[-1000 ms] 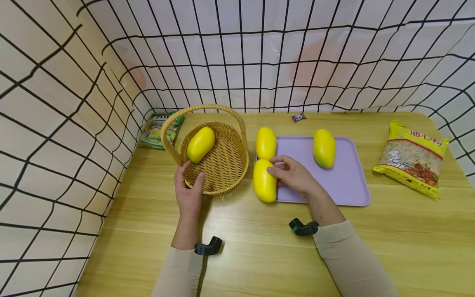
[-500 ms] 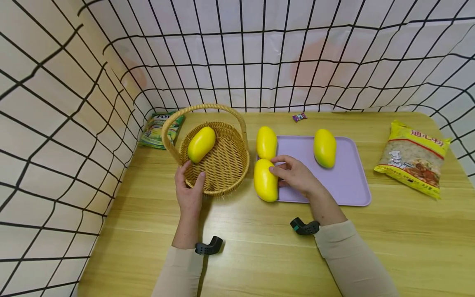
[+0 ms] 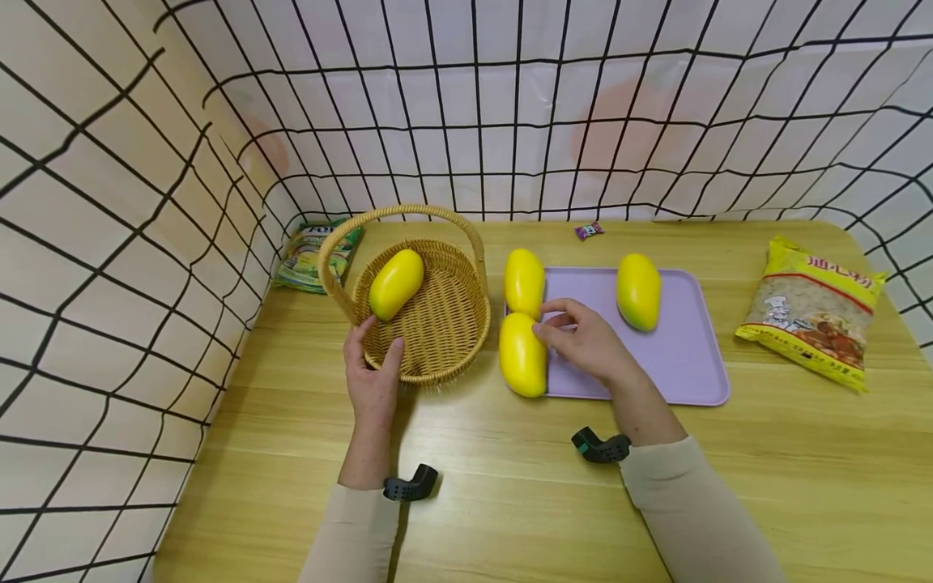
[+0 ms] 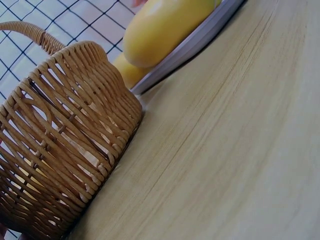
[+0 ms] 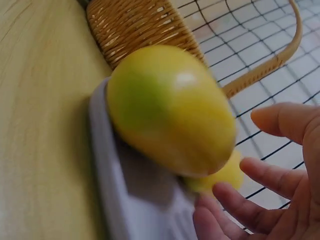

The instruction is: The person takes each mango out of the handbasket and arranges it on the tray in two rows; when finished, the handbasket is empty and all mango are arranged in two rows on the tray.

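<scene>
In the head view my left hand (image 3: 370, 385) holds the near left rim of a round wicker basket (image 3: 452, 368), its thumb over the edge. One yellow mango (image 3: 396, 283) lies inside. My right hand (image 3: 590, 344) hovers over a lilac tray (image 3: 678, 372), thumb and fingers spread, right beside the nearer mango (image 3: 522, 356) at the tray's left edge. The right wrist view shows a gap between those fingertips and the green-tipped mango (image 5: 165, 110). Behind it sits another mango (image 3: 523, 279), and one more mango (image 3: 638, 291) rests farther right on the tray.
A yellow snack bag (image 3: 812, 316) lies right of the tray. Beyond the basket is a green packet (image 3: 313, 255); a small purple candy (image 3: 588, 231) lies near the back edge. Grid-patterned walls (image 3: 496, 97) enclose the table's back and sides.
My right hand's fingers have come off the nearer mango and shifted slightly right; the mango stays at the tray's left edge. My left hand and the basket have hardly moved.
</scene>
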A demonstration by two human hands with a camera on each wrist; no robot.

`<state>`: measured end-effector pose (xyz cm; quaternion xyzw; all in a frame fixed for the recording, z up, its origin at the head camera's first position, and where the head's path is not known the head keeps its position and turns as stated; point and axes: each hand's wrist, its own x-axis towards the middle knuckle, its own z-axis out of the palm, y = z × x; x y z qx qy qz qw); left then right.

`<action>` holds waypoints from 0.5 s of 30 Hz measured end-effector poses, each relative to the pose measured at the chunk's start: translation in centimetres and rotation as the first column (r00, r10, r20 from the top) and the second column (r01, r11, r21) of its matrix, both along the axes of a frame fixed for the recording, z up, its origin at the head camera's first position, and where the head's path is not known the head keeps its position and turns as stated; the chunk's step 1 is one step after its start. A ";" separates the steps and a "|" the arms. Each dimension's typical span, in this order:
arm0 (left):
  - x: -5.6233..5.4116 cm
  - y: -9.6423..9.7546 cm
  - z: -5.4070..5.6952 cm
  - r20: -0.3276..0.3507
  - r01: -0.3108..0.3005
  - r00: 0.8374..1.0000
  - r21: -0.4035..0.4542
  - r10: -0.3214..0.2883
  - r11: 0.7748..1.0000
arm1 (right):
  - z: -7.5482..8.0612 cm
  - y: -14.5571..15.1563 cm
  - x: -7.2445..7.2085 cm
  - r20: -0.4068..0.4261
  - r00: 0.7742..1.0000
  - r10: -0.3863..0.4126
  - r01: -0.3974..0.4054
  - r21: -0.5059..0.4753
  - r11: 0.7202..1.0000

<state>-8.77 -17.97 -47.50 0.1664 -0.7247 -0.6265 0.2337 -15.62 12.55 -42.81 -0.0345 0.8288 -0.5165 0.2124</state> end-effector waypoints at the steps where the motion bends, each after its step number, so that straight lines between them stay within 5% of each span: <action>1: 0.0 0.0 -0.1 0.003 0.000 1.000 0.001 0.000 1.000 | 0.4 0.0 0.1 -0.023 1.000 -0.007 0.007 0.028 1.000; 4: 0.0 0.0 -0.1 0.009 0.000 1.000 0.004 0.000 1.000 | 1.8 -0.3 0.8 -0.086 0.996 -0.014 0.019 0.055 0.998; 10: 0.0 0.1 -0.2 -0.006 0.000 1.000 0.007 0.000 1.000 | 4.5 -2.7 3.1 -0.152 0.988 0.001 -0.008 -0.047 0.999; 15: 0.0 0.1 -0.2 -0.007 -0.005 1.000 -0.001 0.005 1.000 | 5.1 -6.8 5.0 -0.180 0.983 0.037 -0.063 -0.139 0.988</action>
